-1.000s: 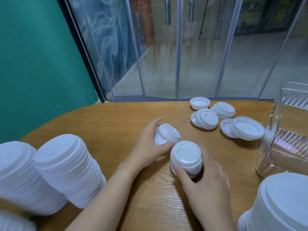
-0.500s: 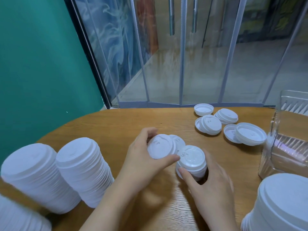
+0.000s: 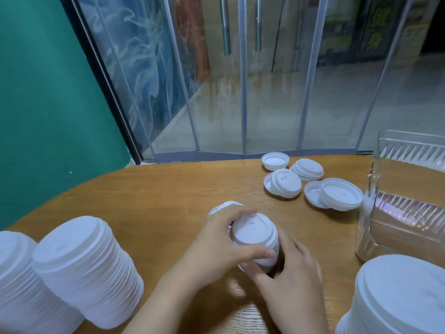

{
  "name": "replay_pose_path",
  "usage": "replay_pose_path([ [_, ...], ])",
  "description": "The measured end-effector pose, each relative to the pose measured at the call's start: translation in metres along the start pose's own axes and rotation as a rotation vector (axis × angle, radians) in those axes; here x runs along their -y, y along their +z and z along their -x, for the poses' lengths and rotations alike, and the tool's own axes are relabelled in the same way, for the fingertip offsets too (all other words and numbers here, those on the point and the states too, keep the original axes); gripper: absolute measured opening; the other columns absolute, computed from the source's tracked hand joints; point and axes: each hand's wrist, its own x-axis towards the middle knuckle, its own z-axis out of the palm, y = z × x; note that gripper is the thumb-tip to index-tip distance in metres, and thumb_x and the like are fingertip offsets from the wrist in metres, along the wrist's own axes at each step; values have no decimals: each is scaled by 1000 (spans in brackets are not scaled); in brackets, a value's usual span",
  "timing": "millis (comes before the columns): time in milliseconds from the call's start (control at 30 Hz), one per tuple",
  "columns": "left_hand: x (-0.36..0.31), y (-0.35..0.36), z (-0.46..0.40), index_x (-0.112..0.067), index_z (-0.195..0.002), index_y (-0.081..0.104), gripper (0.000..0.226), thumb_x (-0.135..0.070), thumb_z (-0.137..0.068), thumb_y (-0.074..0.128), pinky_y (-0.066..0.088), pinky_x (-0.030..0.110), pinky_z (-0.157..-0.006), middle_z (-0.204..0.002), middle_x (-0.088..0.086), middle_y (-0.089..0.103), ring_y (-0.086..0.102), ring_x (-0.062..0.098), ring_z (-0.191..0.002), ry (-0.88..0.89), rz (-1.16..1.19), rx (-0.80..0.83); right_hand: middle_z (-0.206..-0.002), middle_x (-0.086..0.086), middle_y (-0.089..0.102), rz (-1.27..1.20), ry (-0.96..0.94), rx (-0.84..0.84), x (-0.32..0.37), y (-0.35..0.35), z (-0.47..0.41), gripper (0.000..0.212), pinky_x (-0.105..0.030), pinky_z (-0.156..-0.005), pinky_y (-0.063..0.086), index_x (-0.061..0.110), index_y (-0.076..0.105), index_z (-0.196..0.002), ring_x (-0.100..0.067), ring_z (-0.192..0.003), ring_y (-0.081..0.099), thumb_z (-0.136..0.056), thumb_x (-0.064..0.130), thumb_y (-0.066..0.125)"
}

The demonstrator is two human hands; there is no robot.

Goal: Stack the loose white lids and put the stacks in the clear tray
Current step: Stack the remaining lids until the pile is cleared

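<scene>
A short stack of white lids [image 3: 255,239] stands at the middle of the wooden table [image 3: 156,196]. My left hand [image 3: 216,247] curls over its top lid, thumb in front and fingers behind. My right hand [image 3: 291,273] grips the stack's lower part from the near right. Another lid [image 3: 222,206] shows just behind my left fingers. Several loose white lids [image 3: 310,183] lie farther back on the right. The clear tray [image 3: 407,201] stands at the right edge, with nothing visible inside.
Two long stacks of lids [image 3: 81,268] lie on their sides at the near left. A tall stack [image 3: 399,297] fills the near right corner. Glass doors and a green wall rise behind the table's far edge.
My left hand brought the lid it held over to the right and set it onto the stack in my right hand. The camera tilted a little.
</scene>
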Motion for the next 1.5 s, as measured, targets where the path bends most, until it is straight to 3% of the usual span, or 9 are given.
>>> replay_pose_path([
  [167, 8, 4, 6, -37, -131, 66, 74, -34, -64, 98, 38, 5, -97, -125, -30, 64, 52, -15, -120, -20, 38, 32, -123, 26, 56, 8, -6, -4, 2, -2, -2, 105, -36, -120, 20, 49, 43, -147, -7, -136, 41, -47, 81, 46],
  [367, 16, 8, 11, -38, -136, 62, 65, -50, -75, 81, 49, 35, -109, -133, -21, 65, 59, 1, -127, -35, 184, 39, -129, 24, 62, -40, -30, -23, 1, -1, 0, 106, -38, -120, 24, 52, 41, -147, -11, -134, 50, -48, 88, 50],
  [667, 26, 5, 11, -39, -128, 67, 66, -47, -66, 88, 47, 25, -105, -127, -20, 67, 62, 1, -121, -10, 230, 14, -127, 27, 63, 9, -2, 13, 9, -3, -1, 108, -38, -122, 21, 58, 40, -145, -3, -135, 47, -41, 89, 47],
  [800, 24, -1, 8, -33, -119, 72, 32, -43, -90, 64, 44, 15, -93, -119, -22, 68, 63, 4, -110, 118, 186, -112, -118, 41, 55, -16, -7, 1, 11, -3, -1, 94, -35, -123, 21, 64, 45, -130, 8, -129, 46, -41, 93, 52],
  [900, 35, -9, -4, -32, -119, 71, 27, -35, -99, 54, 41, 16, -95, -119, -22, 65, 58, 10, -118, 198, 46, -270, -122, 40, 59, -42, -17, -1, 9, -2, -1, 93, -35, -123, 18, 61, 52, -128, 10, -126, 49, -40, 91, 57],
  [1067, 55, -8, -24, -48, -138, 46, 55, -56, -86, 61, 19, 18, -116, -139, -39, 40, 25, -13, -138, 125, -208, -196, -108, 39, 65, -121, -49, -74, 6, -1, 2, 81, -46, -106, 45, 59, 62, -118, 18, -112, 47, -40, 79, 70],
  [1200, 54, -1, -25, -55, -138, 35, 70, -65, -79, 72, 14, 15, -112, -129, -50, 24, 16, -27, -122, 41, -197, -156, -110, 35, 68, -215, -76, -65, 3, -3, 5, 73, -30, -92, 52, 52, 67, -115, 8, -107, 61, -44, 68, 77],
  [1367, 55, -1, -26, -52, -128, 41, 66, -49, -78, 84, 22, 31, -119, -122, -42, 35, 10, -39, -114, 25, -162, -237, -110, 30, 71, -229, -99, -37, 4, -4, 10, 75, -18, -88, 48, 48, 67, -119, 2, -106, 66, -46, 65, 77],
  [1500, 57, -4, -25, -56, -121, 46, 65, -73, -62, 68, 26, 31, -115, -121, -41, 43, 18, -35, -119, 85, -152, -317, -109, 31, 70, -211, -104, -21, 4, -6, 11, 76, -20, -88, 48, 53, 65, -120, 3, -106, 65, -45, 66, 77],
])
